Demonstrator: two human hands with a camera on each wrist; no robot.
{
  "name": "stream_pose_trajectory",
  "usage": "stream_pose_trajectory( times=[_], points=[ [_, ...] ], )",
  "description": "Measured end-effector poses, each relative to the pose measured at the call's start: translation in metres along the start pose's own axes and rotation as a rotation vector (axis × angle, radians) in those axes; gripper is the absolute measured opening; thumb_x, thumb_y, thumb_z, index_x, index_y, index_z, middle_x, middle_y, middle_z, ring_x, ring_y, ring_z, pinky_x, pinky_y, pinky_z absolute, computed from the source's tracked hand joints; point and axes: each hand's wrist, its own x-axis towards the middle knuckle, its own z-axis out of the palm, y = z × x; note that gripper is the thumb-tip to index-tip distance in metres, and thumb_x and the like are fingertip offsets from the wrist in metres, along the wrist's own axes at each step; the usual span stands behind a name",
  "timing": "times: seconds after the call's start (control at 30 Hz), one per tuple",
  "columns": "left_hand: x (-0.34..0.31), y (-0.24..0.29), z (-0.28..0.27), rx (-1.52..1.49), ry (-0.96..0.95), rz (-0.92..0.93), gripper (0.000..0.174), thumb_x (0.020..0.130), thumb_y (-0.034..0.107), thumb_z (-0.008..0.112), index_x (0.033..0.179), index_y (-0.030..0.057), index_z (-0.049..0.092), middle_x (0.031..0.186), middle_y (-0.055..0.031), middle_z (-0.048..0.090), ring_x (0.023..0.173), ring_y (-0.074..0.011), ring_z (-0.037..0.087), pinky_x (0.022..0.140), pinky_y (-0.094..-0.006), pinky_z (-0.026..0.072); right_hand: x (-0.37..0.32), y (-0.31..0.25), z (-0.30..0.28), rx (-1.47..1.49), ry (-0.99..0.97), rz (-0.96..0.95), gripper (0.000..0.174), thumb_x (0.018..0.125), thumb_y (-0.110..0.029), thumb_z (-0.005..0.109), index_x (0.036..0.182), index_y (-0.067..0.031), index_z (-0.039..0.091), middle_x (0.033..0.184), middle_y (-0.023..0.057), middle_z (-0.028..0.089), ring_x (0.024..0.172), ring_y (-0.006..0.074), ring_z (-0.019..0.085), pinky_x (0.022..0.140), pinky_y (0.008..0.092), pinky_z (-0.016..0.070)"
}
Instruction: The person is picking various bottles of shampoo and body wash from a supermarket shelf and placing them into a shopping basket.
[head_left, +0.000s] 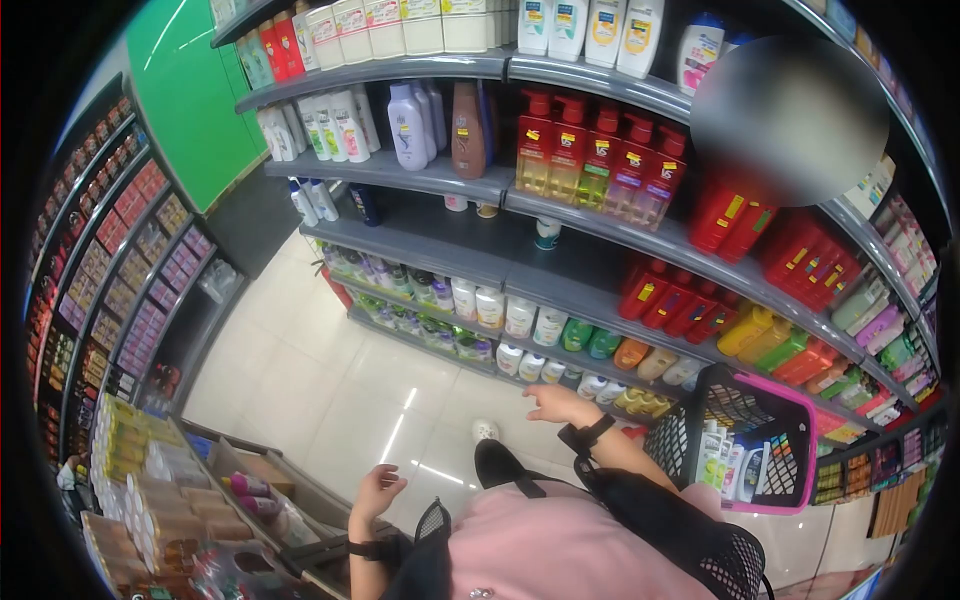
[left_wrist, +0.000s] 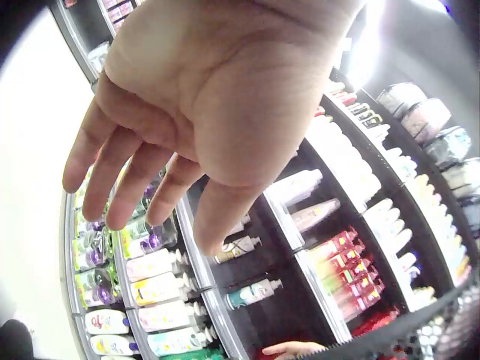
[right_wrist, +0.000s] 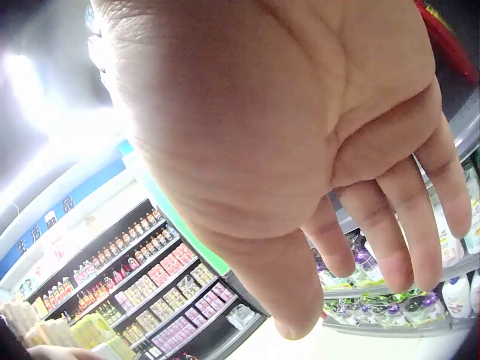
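Well left of the black basket, the left hand has its fingers loosely spread, gripping nothing. Nearer the basket, also to its left, the right hand extends relaxed, slightly parted fingers, likewise free. Several bottles sit inside the basket. Beyond it, shelves carry red-topped pump bottles.

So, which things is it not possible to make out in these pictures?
Head view: whatever is behind the round blurred patch.
Head view: the wording on the bottles in the basket, too small to read.
Left wrist view: part of the shelves, covered by the left grip.
Right wrist view: part of the shelves, covered by the right grip.
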Motion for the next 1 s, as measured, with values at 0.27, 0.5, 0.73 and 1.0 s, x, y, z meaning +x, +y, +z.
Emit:
stream_pose_trajectory(
  times=[0.27, 0.5, 0.73, 1.0],
  points=[
    [0.069, 0.029, -0.030, 0.008, 0.010, -0.040, 0.042, 0.079, 0.023, 0.072, 0.110, -0.0014, 0.058, 0.093, -0.0143, 0.066, 0.082, -0.0203, 0.064, 0.072, -0.0309, 0.0518, 0.086, 0.014, -0.026, -0.017, -0.037, -0.010, 0.054, 0.075, -0.029, 0.071, 0.121, -0.0060, 0.053, 0.105, 0.0194, 0.063, 0.100, 0.0340, 0.060, 0.084, 0.0404, 0.0474],
    [0.160, 0.092, -0.079, 0.120, 0.009, 0.068, 0.040, 0.081, 0.021, 0.070, 0.113, 0.0008, 0.057, 0.094, -0.0142, 0.066, 0.085, -0.0217, 0.065, 0.074, -0.0321, 0.0520, 0.165, 0.005, -0.060, 0.007, -0.028, 0.033, 0.051, 0.074, -0.029, 0.071, 0.117, -0.0046, 0.055, 0.110, 0.0180, 0.062, 0.104, 0.0343, 0.058, 0.086, 0.0422, 0.0468],
    [0.232, 0.115, -0.089, 0.126, -0.044, 0.109, 0.042, 0.079, 0.022, 0.072, 0.113, 0.0021, 0.057, 0.096, -0.0156, 0.065, 0.083, -0.0234, 0.065, 0.073, -0.0326, 0.0521, 0.210, 0.015, -0.079, 0.048, 0.030, -0.011, 0.053, 0.075, -0.028, 0.073, 0.119, -0.0059, 0.055, 0.107, 0.0188, 0.063, 0.101, 0.0343, 0.059, 0.085, 0.0410, 0.0469],
    [0.285, 0.118, -0.089, 0.142, -0.179, 0.117, 0.042, 0.080, 0.022, 0.071, 0.114, 0.0020, 0.057, 0.096, -0.0155, 0.065, 0.084, -0.0230, 0.064, 0.073, -0.0323, 0.0522, 0.218, 0.047, -0.084, 0.067, 0.110, 0.038, 0.052, 0.075, -0.027, 0.073, 0.119, -0.0056, 0.055, 0.107, 0.0193, 0.062, 0.101, 0.0355, 0.059, 0.084, 0.0418, 0.0467]
  ],
)
